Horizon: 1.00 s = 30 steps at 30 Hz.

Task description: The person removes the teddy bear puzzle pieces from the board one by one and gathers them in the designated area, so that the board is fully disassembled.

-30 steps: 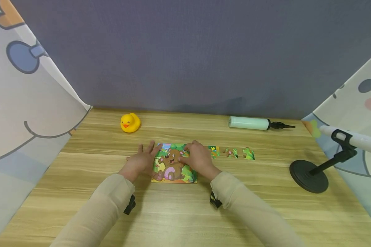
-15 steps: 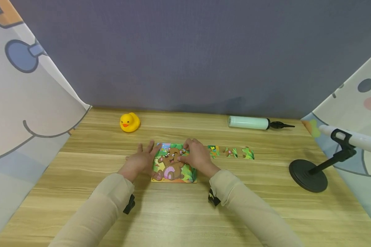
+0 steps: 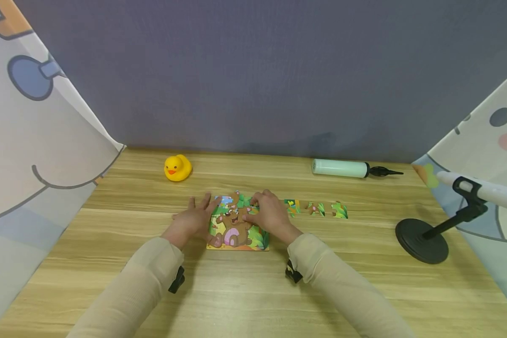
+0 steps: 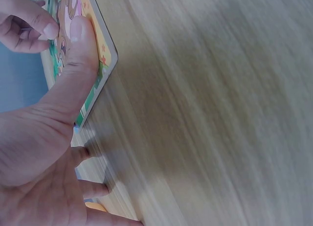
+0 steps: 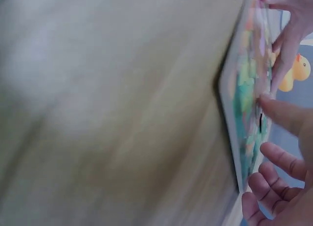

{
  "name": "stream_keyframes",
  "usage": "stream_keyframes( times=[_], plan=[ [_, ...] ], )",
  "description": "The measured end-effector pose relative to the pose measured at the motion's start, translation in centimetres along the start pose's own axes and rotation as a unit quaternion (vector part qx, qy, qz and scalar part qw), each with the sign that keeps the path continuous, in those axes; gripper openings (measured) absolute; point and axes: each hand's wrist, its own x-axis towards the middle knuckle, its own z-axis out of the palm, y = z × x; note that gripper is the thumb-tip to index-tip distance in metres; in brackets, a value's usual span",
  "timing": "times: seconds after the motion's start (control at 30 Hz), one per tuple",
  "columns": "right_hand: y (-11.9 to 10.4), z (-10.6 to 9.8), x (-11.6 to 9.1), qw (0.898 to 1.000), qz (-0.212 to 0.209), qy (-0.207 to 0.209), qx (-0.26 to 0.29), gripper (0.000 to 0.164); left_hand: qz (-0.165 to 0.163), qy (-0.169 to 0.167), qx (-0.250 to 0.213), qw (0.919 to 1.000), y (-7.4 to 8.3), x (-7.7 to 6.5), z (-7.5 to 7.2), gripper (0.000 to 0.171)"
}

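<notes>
A jigsaw puzzle (image 3: pixel 232 232) with a brown bear lies on the table in front of me. My left hand (image 3: pixel 191 225) rests at its left side, fingers spread; in the left wrist view its thumb (image 4: pixel 80 50) presses on the lower left corner. At the upper right of the picture, my right hand (image 3: pixel 272 218) pinches a puzzle piece (image 3: pixel 236 199) showing a brown ear and greenery. That piece stands out of line, its tip above the board's top edge. In the right wrist view the right thumb (image 5: pixel 283 113) touches the picture and the other fingers curl loosely.
Loose puzzle pieces (image 3: pixel 316 209) lie in a row to the right of the board. A yellow rubber duck (image 3: pixel 178 168) sits at the back left. A pale green hand pump (image 3: pixel 340 168) lies at the back right, and a black round-based stand (image 3: pixel 422 240) is on the right.
The puzzle piece with the ear has shifted up and left out of the bear's head, past the top edge. Both hands have stayed nearly in place.
</notes>
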Motion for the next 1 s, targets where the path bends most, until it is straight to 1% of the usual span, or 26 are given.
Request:
stream_keyframes(
  times=[0.07, 0.17, 0.27, 0.4, 0.47, 0.63, 0.7, 0.9, 1.0],
  plan=[
    [-0.3, 0.0, 0.2, 1.000, -0.003, 0.000, -0.001, 0.044, 0.000, 0.001, -0.001, 1.0000, 0.0, -0.1, 0.0, 0.128],
    [-1.0, 0.0, 0.7, 1.000, 0.009, -0.007, -0.017, 0.045, 0.002, 0.004, 0.002, 1.0000, -0.1, -0.2, 0.0, 0.128],
    [-2.0, 0.2, 1.2, 0.997, 0.031, -0.017, -0.064, 0.056, 0.004, 0.004, 0.004, 1.0000, -0.1, -0.2, 0.0, 0.128],
    [-3.1, 0.8, 1.8, 0.989, 0.050, -0.022, -0.136, 0.074, 0.007, 0.002, 0.003, 1.0000, 0.0, -0.2, 0.0, 0.127],
    [-3.5, 1.0, 2.1, 0.986, 0.054, -0.017, -0.156, 0.076, 0.008, 0.003, 0.003, 1.0000, 0.1, -0.2, 0.0, 0.127],
    [-4.0, 1.2, 2.5, 0.985, 0.054, -0.013, -0.160, 0.063, 0.006, 0.000, 0.009, 0.9999, 0.1, -0.1, 0.1, 0.127],
    [-4.0, 1.2, 2.6, 0.985, 0.057, -0.013, -0.165, 0.061, 0.003, -0.003, 0.012, 0.9999, 0.2, 0.0, 0.1, 0.127],
    [-3.9, 0.9, 2.7, 0.983, 0.079, -0.013, -0.166, 0.072, -0.001, -0.002, 0.016, 0.9999, 0.3, -0.1, -0.1, 0.127],
    [-4.1, 0.8, 2.9, 0.983, 0.081, -0.016, -0.163, 0.074, -0.002, -0.001, 0.016, 0.9999, 0.3, -0.2, -0.2, 0.127]
  ],
)
